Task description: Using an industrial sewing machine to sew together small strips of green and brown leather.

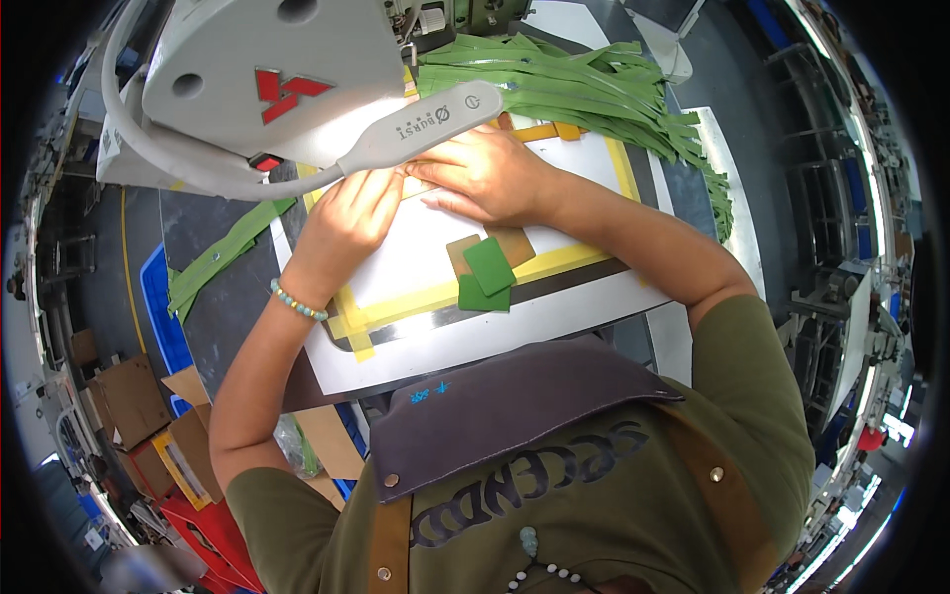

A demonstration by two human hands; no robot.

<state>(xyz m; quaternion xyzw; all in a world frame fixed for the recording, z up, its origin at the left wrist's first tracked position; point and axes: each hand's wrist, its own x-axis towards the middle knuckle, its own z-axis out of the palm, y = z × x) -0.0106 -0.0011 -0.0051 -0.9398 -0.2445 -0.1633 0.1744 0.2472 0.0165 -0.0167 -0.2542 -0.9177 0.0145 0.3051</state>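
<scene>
My left hand [348, 223], with a beaded bracelet at the wrist, has its fingers pinched together over the white work surface [396, 272]. Close against it, my right hand [492, 178] has bent fingers, their tips meeting the left fingertips. A grey lamp head [426, 124] covers part of both hands, so what they hold cannot be made out; a little yellowish edge shows between them. Nearer to me lie two small green rectangular pieces [490, 265], partly over tan pieces [512, 241]. Beyond my right hand is an orange-brown strip [542, 132].
A large grey sewing machine [327, 59] stands at the far left of the surface. Long green strips [554, 84] are heaped at the back right; another green strip [223, 252] hangs at the left. Yellow tape [435, 305] borders the surface. Cardboard boxes [129, 396] stand at lower left.
</scene>
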